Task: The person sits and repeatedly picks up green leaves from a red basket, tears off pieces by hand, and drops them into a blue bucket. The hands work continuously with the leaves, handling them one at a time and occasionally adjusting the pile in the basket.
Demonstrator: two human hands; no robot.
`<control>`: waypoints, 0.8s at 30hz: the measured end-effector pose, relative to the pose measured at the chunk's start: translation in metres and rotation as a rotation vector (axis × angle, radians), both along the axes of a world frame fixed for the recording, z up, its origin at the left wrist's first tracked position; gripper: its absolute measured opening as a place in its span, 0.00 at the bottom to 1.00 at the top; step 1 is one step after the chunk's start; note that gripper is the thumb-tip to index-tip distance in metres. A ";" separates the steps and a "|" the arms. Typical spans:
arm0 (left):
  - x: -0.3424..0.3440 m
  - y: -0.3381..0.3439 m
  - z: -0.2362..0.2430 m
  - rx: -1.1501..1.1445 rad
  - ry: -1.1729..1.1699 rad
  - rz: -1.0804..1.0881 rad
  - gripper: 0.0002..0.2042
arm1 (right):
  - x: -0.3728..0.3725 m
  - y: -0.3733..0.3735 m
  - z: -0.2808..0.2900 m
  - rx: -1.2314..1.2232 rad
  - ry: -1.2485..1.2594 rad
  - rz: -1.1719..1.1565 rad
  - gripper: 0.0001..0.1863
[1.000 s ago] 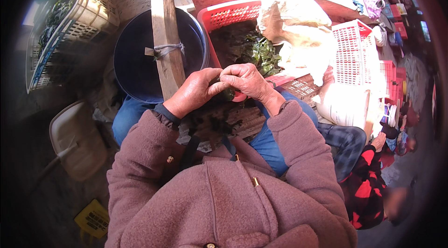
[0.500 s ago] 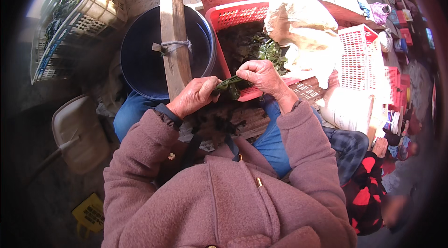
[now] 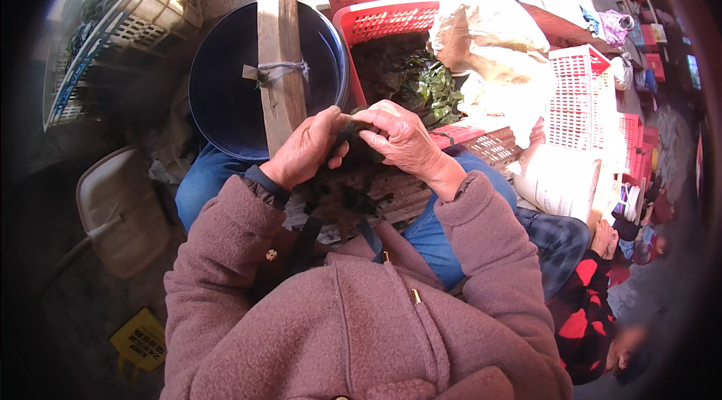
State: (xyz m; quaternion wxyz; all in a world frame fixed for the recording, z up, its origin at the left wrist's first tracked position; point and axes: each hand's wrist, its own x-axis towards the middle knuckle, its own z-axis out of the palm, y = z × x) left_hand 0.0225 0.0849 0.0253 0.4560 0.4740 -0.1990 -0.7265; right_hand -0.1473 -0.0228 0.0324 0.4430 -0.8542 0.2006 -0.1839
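Note:
A dark green leafy strip, wet-looking and mostly covered by my fingers, is pinched between both hands above my lap. My left hand grips its near end with thumb and bent fingers. From the other side my right hand closes on it, knuckles up, fingertips nearly meeting the left thumb. Just beyond stands a red plastic basket with a heap of glossy dark green leafy pieces. Dark scraps lie below my hands, between my knees.
At front left a big dark blue bucket has a wooden board across it, tied with cloth. A pale crate holds more greens. White sacking and a white crate stand right. Another person's hand shows at right.
My hands have drawn closer together. The right hand has moved left and down and curled over the strip, which showed stretched between the hands before and is now mostly covered.

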 end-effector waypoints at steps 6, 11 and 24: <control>0.000 0.000 0.009 -0.033 -0.087 -0.053 0.17 | -0.001 -0.001 -0.007 -0.074 -0.140 -0.002 0.07; -0.003 -0.002 0.011 0.024 -0.149 -0.098 0.09 | -0.005 0.004 -0.006 0.389 0.083 -0.244 0.03; 0.011 0.004 0.016 -0.161 -0.265 -0.200 0.13 | -0.006 -0.044 -0.001 0.073 0.286 -0.545 0.09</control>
